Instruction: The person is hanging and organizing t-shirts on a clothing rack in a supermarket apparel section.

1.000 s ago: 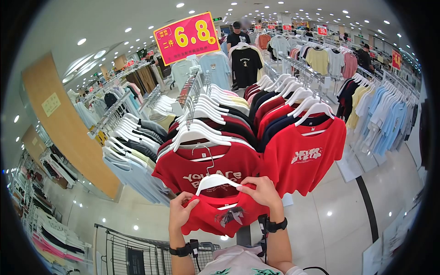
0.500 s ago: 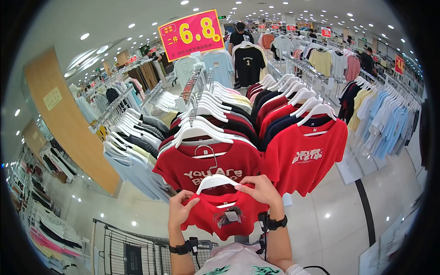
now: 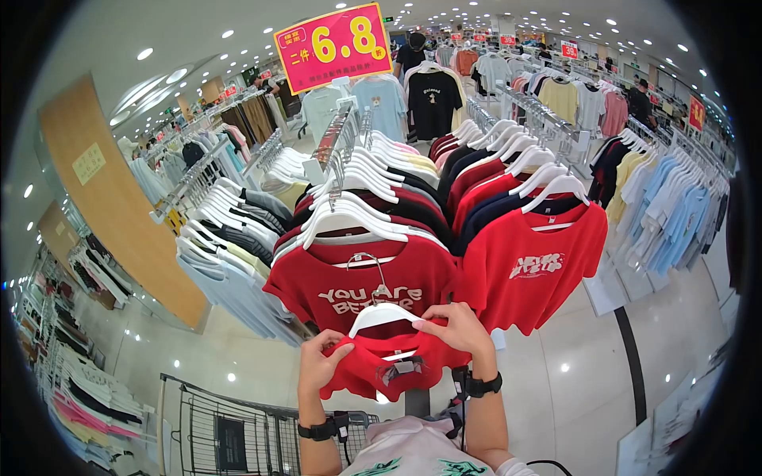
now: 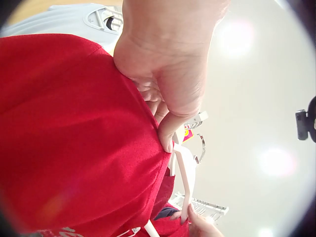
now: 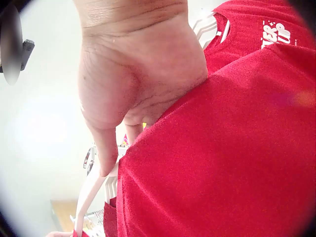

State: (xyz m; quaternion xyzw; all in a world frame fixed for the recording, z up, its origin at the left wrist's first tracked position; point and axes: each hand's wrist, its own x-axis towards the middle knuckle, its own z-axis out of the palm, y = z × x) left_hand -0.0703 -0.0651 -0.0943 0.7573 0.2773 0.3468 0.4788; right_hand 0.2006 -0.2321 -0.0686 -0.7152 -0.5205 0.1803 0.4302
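A red T-shirt (image 3: 357,373) hangs on a white hanger (image 3: 379,316), held up in front of the body by both hands. My left hand (image 3: 321,361) pinches one shoulder, its thumb lying at the neckline edge beside the hanger in the left wrist view. On the other shoulder my right hand (image 3: 460,328) grips cloth and hanger arm together, thumb on the hanger in the right wrist view. A dark printed patch shows below the collar, and the metal hook points up. Behind it hangs a dark red T-shirt (image 3: 305,284) with white lettering.
Racks of shirts on white hangers fill the front, with a bright red T-shirt (image 3: 559,250) at right. A pink sign (image 3: 333,47) stands above the rack. A wire cart (image 3: 202,420) is at lower left, near a wooden pillar (image 3: 119,198).
Both hands keep their grip while the held shirt shifts slightly right in the head view. The hanger's hook has also moved right, in front of the dark red shirt's lettering.
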